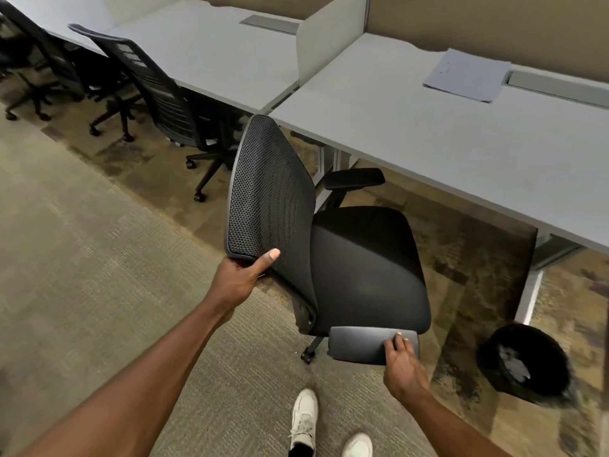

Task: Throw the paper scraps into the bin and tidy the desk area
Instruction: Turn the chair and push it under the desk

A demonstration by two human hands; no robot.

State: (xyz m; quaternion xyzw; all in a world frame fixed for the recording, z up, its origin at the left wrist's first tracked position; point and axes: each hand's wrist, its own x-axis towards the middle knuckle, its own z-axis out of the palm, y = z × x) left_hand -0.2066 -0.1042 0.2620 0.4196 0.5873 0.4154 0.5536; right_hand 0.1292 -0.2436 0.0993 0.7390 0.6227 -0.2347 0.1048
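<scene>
A black mesh-backed office chair point(346, 258) stands on the carpet in front of a grey desk point(461, 150), its seat facing the desk. My left hand point(244, 278) grips the top edge of the chair's backrest point(270, 192). My right hand point(403, 367) holds the near grey armrest point(359, 346). A black bin point(524, 362) with a black liner sits on the floor at the right, beside the desk leg, with pale paper scraps point(514, 361) inside. A neat stack of white papers point(468, 75) lies at the back of the desk.
Two more black chairs point(158, 90) are tucked at the neighbouring desk point(204, 51) to the left. A white divider panel point(326, 37) separates the desks. My white shoes point(306, 420) are on the carpet just behind the chair. Metal desk legs point(530, 298) stand near the bin.
</scene>
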